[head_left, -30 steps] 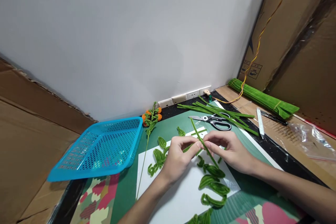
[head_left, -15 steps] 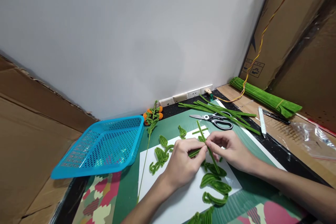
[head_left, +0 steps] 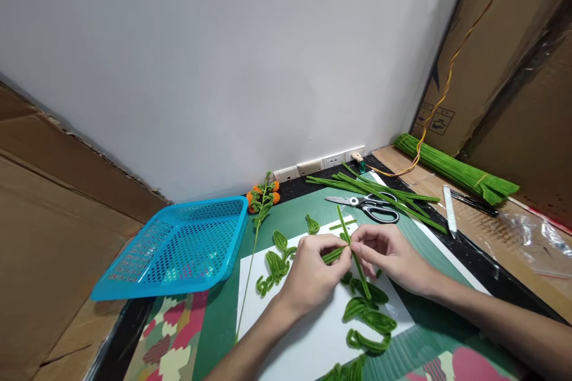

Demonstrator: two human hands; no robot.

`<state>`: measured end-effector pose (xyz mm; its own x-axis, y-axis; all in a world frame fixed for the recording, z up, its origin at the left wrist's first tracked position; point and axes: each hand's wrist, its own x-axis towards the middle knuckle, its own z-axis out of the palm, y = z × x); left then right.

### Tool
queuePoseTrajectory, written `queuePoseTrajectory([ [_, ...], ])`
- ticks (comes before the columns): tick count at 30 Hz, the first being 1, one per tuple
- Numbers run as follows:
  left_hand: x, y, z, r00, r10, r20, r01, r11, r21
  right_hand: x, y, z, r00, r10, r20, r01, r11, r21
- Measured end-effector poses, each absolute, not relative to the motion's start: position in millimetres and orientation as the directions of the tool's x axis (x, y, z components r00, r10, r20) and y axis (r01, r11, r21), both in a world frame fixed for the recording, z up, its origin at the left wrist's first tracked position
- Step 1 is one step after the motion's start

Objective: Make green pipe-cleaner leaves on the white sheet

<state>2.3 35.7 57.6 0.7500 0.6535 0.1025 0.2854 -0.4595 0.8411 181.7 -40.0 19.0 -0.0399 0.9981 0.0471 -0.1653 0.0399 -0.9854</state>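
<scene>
Both hands meet above a white sheet [head_left: 295, 345], pinching green pipe cleaners where they cross. My left hand [head_left: 315, 268] is closed, thumb against forefinger, on short green pipe cleaners [head_left: 333, 255] that point back into its palm. My right hand [head_left: 388, 253] pinches at the same crossing, where another green pipe cleaner [head_left: 361, 277] runs from upper left to lower right. The exact grip at the fingertips is partly hidden. Leaf shapes bent from green pipe cleaner [head_left: 276, 266] lie left of my hands, and more curled leaves [head_left: 369, 315] lie below my right hand.
A blue mesh basket [head_left: 179, 250] stands at the left. Behind the sheet lie scissors [head_left: 375, 209], loose green pipe cleaners [head_left: 388, 190] and an orange-flowered stem [head_left: 263, 199]. On the right are a green pipe-cleaner bundle [head_left: 460, 169], a white-handled tool [head_left: 449, 211] and a plastic bag [head_left: 536, 238].
Little differs. The whole view has shifted slightly, and the crossing pipe cleaner has turned a little more upright between the fingertips. Both hands keep their pinch.
</scene>
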Motion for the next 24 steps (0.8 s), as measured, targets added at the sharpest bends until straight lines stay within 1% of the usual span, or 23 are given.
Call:
queuePoseTrajectory([
  [3, 2.9, 39.1, 55.5, 0.748, 0.664, 0.024, 0.275, -0.342, 0.898, 183.8, -36.9, 16.0, -0.071, 0.997, 0.032, -0.186, 0.019, -0.982],
  [5, 3.1, 41.3, 55.7, 0.772, 0.636, 0.003, 0.249, -0.307, 0.919, 184.8, -35.5, 13.3, -0.1, 0.995, 0.007, -0.2, -0.013, -0.98],
  [9, 3.0, 45.4, 58.2, 0.84, 0.539, -0.062, 0.213, -0.223, 0.951, 185.8, -36.3, 13.8, -0.202, 0.979, -0.028, -0.195, -0.068, -0.978],
  [11, 2.7, 47.1, 57.0, 0.839, 0.537, -0.089, 0.212, -0.173, 0.962, 186.5, -37.1, 17.5, -0.209, 0.978, -0.015, -0.168, -0.051, -0.984],
  [13, 2.7, 48.2, 53.5, 0.81, 0.579, -0.095, 0.204, -0.125, 0.971, 187.7, -36.5, 21.6, -0.138, 0.99, 0.02, -0.167, -0.004, -0.986],
  [15, 3.2, 48.3, 49.3, 0.766, 0.638, -0.08, 0.19, -0.106, 0.976, 189.4, -34.2, 24.0, -0.015, 0.998, 0.055, -0.206, 0.051, -0.977],
  [17, 4.3, 47.3, 45.9, 0.741, 0.666, -0.088, 0.186, -0.078, 0.979, 191.4, -30.6, 23.4, 0.117, 0.991, 0.07, -0.265, 0.099, -0.959],
  [19, 5.6, 45.4, 44.0, 0.755, 0.634, -0.167, 0.192, 0.029, 0.981, 193.4, -26.8, 19.9, 0.212, 0.975, 0.061, -0.312, 0.127, -0.942],
  [21, 6.5, 43.5, 43.5, 0.772, 0.585, -0.25, 0.199, 0.152, 0.968, 195.2, -24.0, 15.3, 0.263, 0.964, 0.032, -0.341, 0.124, -0.932],
  [22, 6.6, 42.7, 43.6, 0.774, 0.573, -0.271, 0.198, 0.187, 0.962, 195.8, -23.2, 13.4, 0.284, 0.959, 0.016, -0.352, 0.12, -0.928],
  [24, 6.7, 41.7, 44.1, 0.766, 0.585, -0.264, 0.178, 0.201, 0.963, 196.7, -22.7, 11.3, 0.33, 0.944, -0.005, -0.37, 0.125, -0.921],
])
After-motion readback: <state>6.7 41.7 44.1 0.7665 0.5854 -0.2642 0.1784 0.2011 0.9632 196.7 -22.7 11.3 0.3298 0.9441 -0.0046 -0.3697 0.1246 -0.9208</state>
